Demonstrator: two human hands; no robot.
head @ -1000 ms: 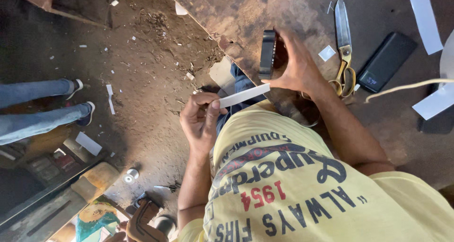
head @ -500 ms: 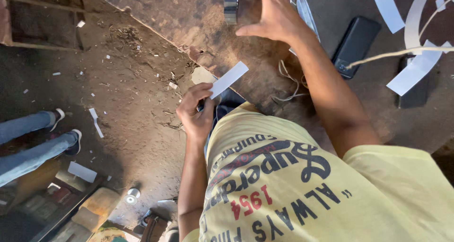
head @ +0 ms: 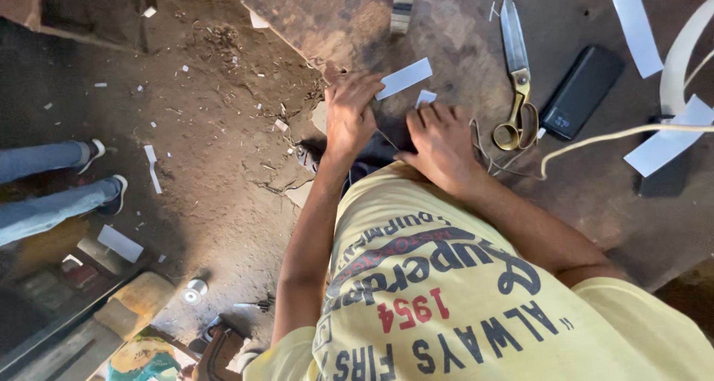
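White paper strip (head: 404,78) pinched in left hand (head: 349,117), just beside right hand (head: 439,139).

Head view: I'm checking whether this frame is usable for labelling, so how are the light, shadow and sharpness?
Head view: warm, uneven light, brightest on the white paper strip and the scissors; deep shadow at the left over the floor and under both hands, where the dark thing between the left hand and right hand cannot be made out; edges mostly sharp, little blur; no strong glare.
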